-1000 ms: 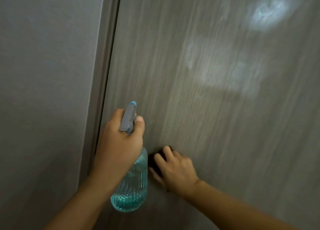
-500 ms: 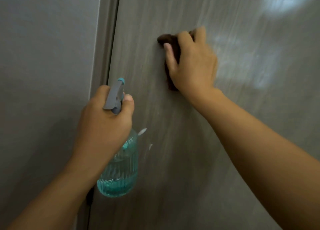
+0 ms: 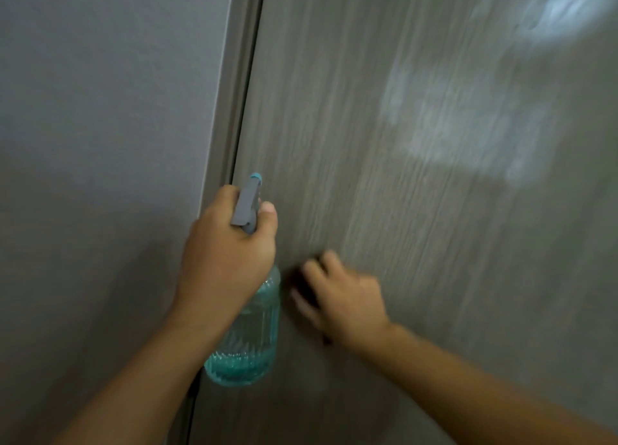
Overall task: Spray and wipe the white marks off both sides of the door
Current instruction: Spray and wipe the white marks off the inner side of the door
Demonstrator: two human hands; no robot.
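the door (image 3: 418,210) fills most of my view, a grey wood-grain panel standing closed or nearly closed against its frame (image 3: 239,76), with a plain grey wall (image 3: 100,143) to the left. pale patches (image 3: 461,126) sit on the upper right of the panel; i cannot tell whether they are white marks, wet spray film or reflected light.

the spray bottle (image 3: 249,337) is a ribbed clear vessel about a quarter full of blue liquid, held upright just in front of the door edge. my left hand (image 3: 227,260) grips its neck, fingers curled round below the grey trigger head, thumb up beside it.

my right hand (image 3: 341,297) is blurred by motion low on the panel, just beside the bottle. its fingers curl over a dark cloth (image 3: 296,282) and appear to press it flat to the door.

step in hand, as i judge it: wiping the lower area near the edge.

risks from here:
- the wiping hand may strike the bottle, since the two are nearly touching.
- the pale patches, if marks, may be missed, as the cloth works well below them.
- the far side of the door is out of view and, i judge, still to do.
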